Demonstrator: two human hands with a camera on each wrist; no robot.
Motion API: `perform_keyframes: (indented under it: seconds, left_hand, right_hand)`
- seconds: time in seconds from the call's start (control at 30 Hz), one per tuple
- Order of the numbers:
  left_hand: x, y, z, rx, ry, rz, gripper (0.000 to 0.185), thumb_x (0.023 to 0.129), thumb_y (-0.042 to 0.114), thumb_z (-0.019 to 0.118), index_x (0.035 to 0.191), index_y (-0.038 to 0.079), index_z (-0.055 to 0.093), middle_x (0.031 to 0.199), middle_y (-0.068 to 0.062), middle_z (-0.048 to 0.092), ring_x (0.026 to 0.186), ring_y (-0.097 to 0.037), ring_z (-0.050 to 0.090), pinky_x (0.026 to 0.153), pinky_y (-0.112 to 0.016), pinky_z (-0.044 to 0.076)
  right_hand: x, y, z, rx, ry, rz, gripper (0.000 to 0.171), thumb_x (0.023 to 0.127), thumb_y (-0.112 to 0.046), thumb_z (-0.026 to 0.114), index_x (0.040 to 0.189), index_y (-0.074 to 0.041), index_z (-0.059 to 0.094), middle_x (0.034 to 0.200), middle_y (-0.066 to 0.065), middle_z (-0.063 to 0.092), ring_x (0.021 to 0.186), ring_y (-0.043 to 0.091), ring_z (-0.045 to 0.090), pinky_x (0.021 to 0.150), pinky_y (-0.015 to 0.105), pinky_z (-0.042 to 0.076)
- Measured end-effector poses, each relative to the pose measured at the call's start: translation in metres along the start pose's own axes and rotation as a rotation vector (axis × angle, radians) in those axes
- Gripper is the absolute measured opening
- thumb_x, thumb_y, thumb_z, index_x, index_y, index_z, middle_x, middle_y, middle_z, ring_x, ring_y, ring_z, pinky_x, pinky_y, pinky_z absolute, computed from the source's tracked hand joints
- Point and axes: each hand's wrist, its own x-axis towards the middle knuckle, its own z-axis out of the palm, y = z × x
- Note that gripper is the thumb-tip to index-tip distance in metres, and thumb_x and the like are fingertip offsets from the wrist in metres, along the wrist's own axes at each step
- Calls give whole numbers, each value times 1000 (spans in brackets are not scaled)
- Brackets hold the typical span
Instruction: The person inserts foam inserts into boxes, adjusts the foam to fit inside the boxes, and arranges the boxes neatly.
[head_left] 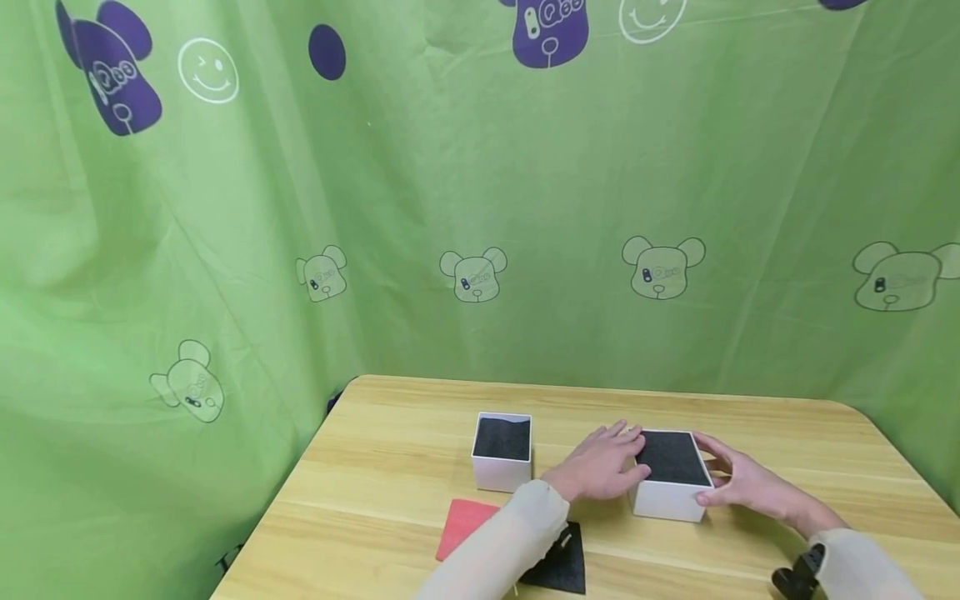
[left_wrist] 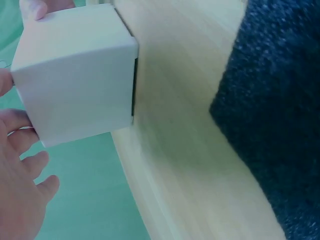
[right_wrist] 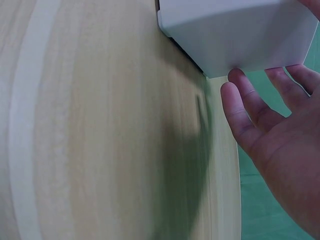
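Observation:
A white box (head_left: pixel 670 502) with a black top face (head_left: pixel 670 457) is on the right part of the table, between both hands. My left hand (head_left: pixel 606 462) rests with fairly straight fingers on the top's left edge. My right hand (head_left: pixel 742 482) holds the box at its right side, thumb near the front corner and fingers farther back. In the right wrist view, fingertips (right_wrist: pixel 237 75) meet the edge of the box (right_wrist: pixel 245 42). A thin dark strip shows along the base of the box (left_wrist: pixel 80 95) in the left wrist view.
A second white box (head_left: pixel 502 475) with a black top stands to the left. Nearer me, a red square sheet (head_left: pixel 465 523) and a black fuzzy sheet (head_left: pixel 564 571) lie partly under my left sleeve. Behind the wooden table (head_left: pixel 375 475) hangs a green curtain (head_left: pixel 555 167).

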Motion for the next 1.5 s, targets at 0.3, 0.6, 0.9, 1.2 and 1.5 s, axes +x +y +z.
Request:
perform_keyframes:
  seconds: [0.3,0.6,0.9,1.2,1.5]
  left_hand:
    - [4,0,-8,25,22,-6,54,97,53,39,142,23,45,147,13,35,138,-6,21,109,-20,20]
    - [12,6,-13,6,47,-18,56,92,58,47,137,25,51,142,16,42,136,-8,29,108,-23,24]
    - [24,13,-7,-33,61,11,56,90,60,49,137,29,51,140,20,42,135,-6,28,108,-23,22]
    - [35,13,0,-66,47,24,57,90,60,50,138,31,48,142,22,39,136,-3,24,110,-23,18]
    - [42,11,2,-108,45,96,61,89,60,52,141,29,45,144,20,37,136,-6,24,110,-22,16]
  right_hand:
    - [0,1,0,4,9,29,96,76,9,70,139,20,-2,132,53,7,101,-7,51,80,28,52]
    - [0,2,-2,10,-7,9,95,77,9,69,138,21,-3,131,54,5,102,-7,50,80,27,52]
    - [0,1,-2,22,-17,48,97,78,4,70,140,19,-4,133,53,4,102,-8,50,81,28,51]
    - [-1,-1,-3,-9,-6,70,97,78,3,71,141,18,-2,135,51,4,107,11,56,81,29,51]
    - [-1,-3,-1,18,-22,71,98,79,2,71,141,17,-3,134,52,5,104,-4,52,83,28,51]
